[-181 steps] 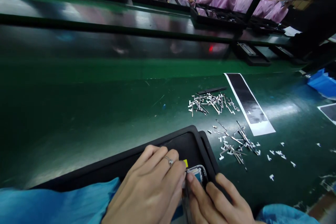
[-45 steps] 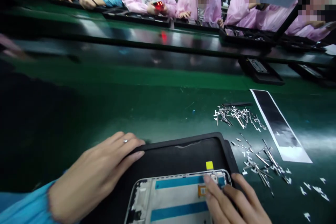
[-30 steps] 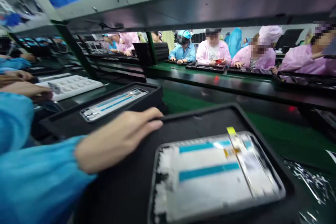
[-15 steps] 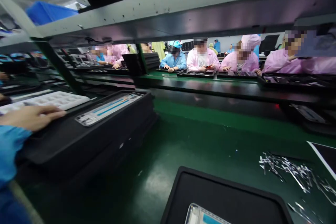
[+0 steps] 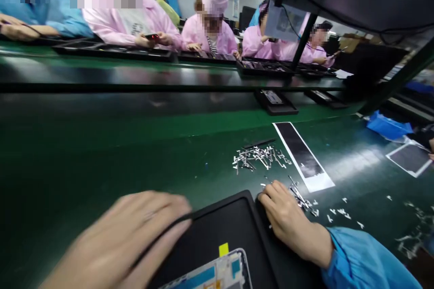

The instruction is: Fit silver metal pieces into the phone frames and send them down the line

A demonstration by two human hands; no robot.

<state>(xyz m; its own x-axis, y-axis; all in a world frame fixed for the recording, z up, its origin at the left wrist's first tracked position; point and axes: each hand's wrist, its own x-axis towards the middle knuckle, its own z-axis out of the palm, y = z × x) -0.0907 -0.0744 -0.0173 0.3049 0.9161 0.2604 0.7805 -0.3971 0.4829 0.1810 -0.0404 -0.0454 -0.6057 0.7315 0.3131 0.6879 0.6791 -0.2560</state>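
A black tray [image 5: 217,221] lies in front of me at the bottom of the head view. In it is a phone frame [image 5: 217,273] with blue strips and a yellow tab, partly cut off by the picture's lower edge. My left hand [image 5: 135,235] is closed on the tray's left rim, with the dark rim showing between thumb and fingers. At the far right corner, the curled fingers of my right hand [image 5: 288,216] grip the tray's edge; their tips are partly hidden. Small metal strips [image 5: 261,158] lie in a pile just beyond.
A white-bordered black sheet [image 5: 301,153] lies right of the pile, with white scraps [image 5: 342,212] nearby. Two further black trays [image 5: 276,104] rest along the back. A blue plastic bag [image 5: 389,126] is at right. Co-workers in pink [image 5: 210,31] sit across the bench.
The view has swung right. My left hand has left the stack of black trays and now holds the near tray. My right hand has come into view at that tray's corner.
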